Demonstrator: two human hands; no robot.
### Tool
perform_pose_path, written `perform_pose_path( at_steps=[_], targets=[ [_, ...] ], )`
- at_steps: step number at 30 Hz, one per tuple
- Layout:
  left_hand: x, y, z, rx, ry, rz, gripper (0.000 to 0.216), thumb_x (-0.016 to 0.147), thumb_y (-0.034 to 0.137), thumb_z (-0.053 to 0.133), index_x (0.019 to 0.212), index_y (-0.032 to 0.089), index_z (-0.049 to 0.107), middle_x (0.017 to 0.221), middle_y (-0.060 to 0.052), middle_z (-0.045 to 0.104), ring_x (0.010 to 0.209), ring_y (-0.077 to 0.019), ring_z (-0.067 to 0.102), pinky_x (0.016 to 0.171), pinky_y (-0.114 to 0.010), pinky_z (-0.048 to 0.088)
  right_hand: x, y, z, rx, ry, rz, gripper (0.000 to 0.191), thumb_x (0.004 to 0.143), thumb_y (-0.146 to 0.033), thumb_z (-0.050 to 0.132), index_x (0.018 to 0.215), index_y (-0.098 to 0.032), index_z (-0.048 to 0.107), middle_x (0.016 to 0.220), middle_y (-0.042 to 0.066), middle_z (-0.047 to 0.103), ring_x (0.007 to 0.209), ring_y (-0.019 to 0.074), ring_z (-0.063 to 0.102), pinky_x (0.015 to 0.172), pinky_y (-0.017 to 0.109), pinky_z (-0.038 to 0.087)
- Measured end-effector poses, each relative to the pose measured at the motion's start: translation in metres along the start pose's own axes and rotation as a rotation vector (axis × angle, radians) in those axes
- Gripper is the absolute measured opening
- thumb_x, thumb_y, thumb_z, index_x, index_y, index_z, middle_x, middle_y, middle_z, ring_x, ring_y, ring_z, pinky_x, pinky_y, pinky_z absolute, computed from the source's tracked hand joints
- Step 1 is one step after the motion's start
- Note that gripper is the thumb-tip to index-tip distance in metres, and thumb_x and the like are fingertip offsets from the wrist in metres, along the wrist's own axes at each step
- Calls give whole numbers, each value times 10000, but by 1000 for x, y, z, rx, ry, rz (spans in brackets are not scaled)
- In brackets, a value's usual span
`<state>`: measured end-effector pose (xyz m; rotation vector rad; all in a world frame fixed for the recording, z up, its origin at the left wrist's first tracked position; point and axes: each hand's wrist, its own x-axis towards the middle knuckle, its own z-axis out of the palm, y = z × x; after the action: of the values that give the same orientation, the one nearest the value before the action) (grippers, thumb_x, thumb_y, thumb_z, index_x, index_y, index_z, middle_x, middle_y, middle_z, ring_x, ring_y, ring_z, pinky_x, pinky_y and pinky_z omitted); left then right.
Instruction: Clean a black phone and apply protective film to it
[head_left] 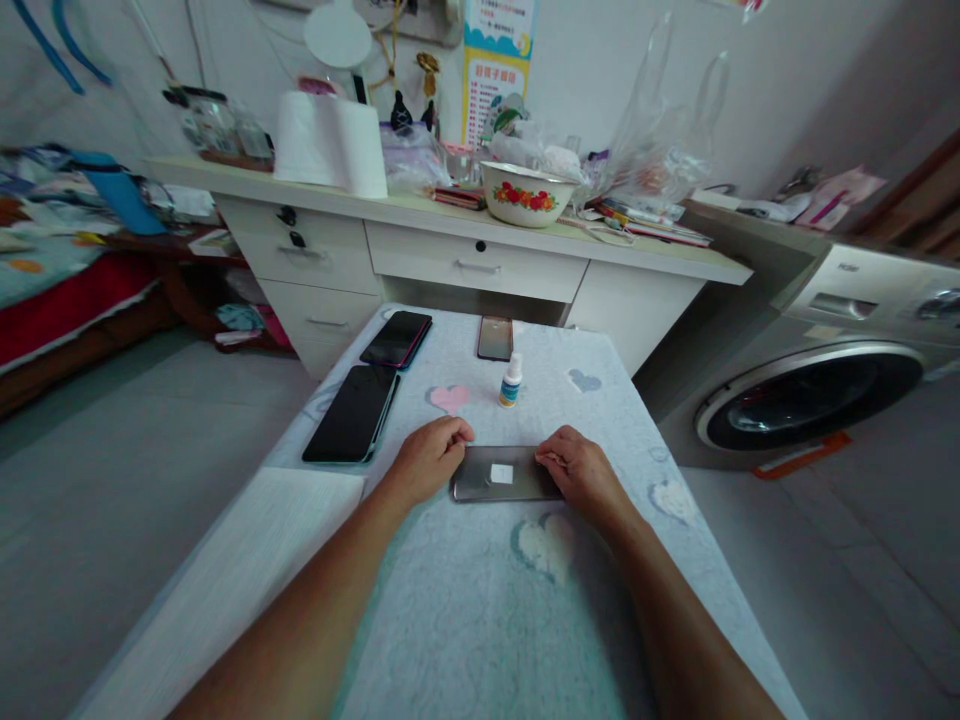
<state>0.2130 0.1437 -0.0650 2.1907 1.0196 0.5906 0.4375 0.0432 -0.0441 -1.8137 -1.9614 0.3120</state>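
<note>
A: Were the hands logged?

B: Logged. The left hand (427, 460) was seen curled narrow onto the left end of a flat grey rectangular phone (474, 482), with the fingers bent down on it. The right hand (581, 470) was set on the right end, fingertips bunched close at the far edge. Whether anything thin was pinched there could not be told.

A: And the phone's place?

B: It was laid flat, long side across, on the pale blue heart-printed tablecloth (465, 620), near the middle. A small white square patch (501, 473) was recorded at its centre.

A: Surroundings?

B: A small white dropper bottle with a blue label (511, 381) stood upright just beyond it. A large black glass-faced device (352, 413) was laid near the left edge, and a smaller dark handset (495, 338) at the far edge.

A: Risks judged?

B: The bottle could be knocked over if either hand were pushed forward carelessly. The phone could be skidded on the soft cloth if pressed harder from one end. The black device, so near the edge, could be swept off by a forearm.
</note>
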Motion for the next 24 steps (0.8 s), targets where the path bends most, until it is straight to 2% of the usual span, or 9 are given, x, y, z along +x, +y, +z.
perform_pose_path(
  at_steps=[5,9,13,19,24],
  targets=[
    [-8,8,-8,-27,-68,26,239,710,251,563,940,186,557,953,-37,562,884,-191,546,797,-312,449,3,7,4,-45,54,65,173,865,-206,506,874,-181,677,861,40,576,788,131,561,714,225,414],
    [-13,8,-12,37,-186,48,533,574,404,705,1034,216,512,1072,-44,506,1019,-242,490,883,-366,423,2,13,1,-86,76,126,167,856,-205,513,874,-185,677,864,38,579,782,132,561,717,230,408],
    [-15,3,-13,119,-263,73,752,466,451,753,1113,225,443,1122,-40,458,1071,-260,434,918,-379,393,1,14,-2,-102,94,153,163,852,-201,513,868,-186,674,847,35,582,777,134,560,724,231,402],
    [-16,3,-13,170,-276,78,696,514,414,714,1113,223,417,1133,-45,425,1081,-255,408,924,-362,378,3,9,3,-90,85,121,164,856,-204,508,872,-191,671,868,40,579,793,136,559,726,228,406],
    [-17,4,-17,224,-249,37,696,491,423,724,1097,218,449,1118,-52,421,1082,-270,399,921,-367,375,5,0,8,-62,64,89,171,865,-195,498,898,-188,665,884,46,579,802,133,563,737,225,417]
  ],
)
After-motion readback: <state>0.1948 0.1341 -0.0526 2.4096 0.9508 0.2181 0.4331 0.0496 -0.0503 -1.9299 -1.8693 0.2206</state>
